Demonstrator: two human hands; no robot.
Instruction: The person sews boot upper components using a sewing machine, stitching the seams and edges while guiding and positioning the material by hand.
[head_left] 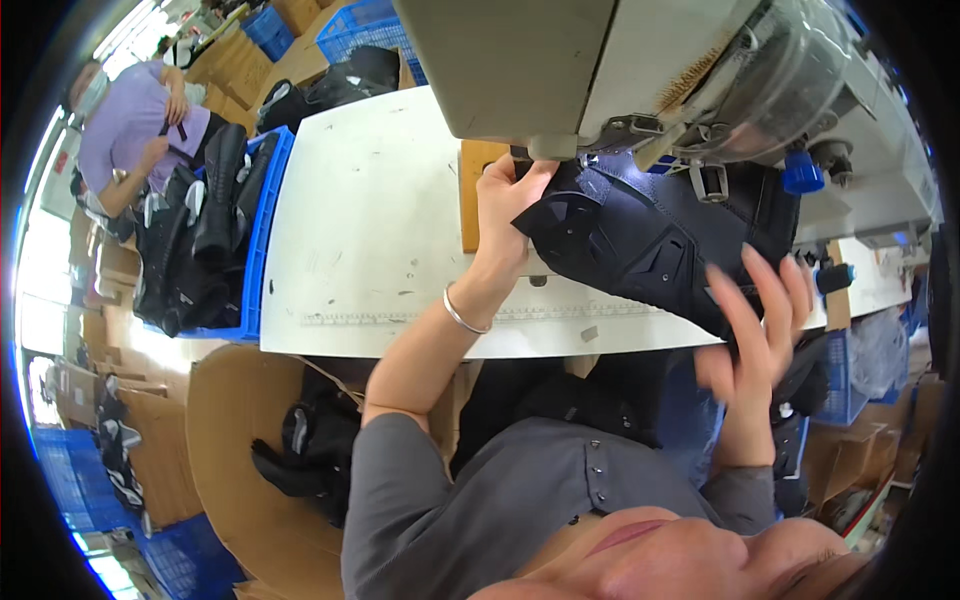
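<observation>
A black boot upper (650, 235) with angular overlay pieces and small holes lies under the sewing machine (560, 75), lit by a small lamp near the needle area. My left hand (510, 205) grips its left edge close to the machine head, with a silver bangle on the wrist; the machine hides some of those fingertips. Over the near right edge of the upper, my right hand (755, 320) has its fingers spread and slightly blurred. Whether the right fingertips touch the upper, I cannot tell.
The white table (370, 220) carries a printed ruler (390, 316) along its front. On the left, a blue crate (262, 240) holds black boots, with a co-worker (135, 125) behind it. Below stands a cardboard box (230, 420) with black pieces. A blue spool (835, 278) sits at right.
</observation>
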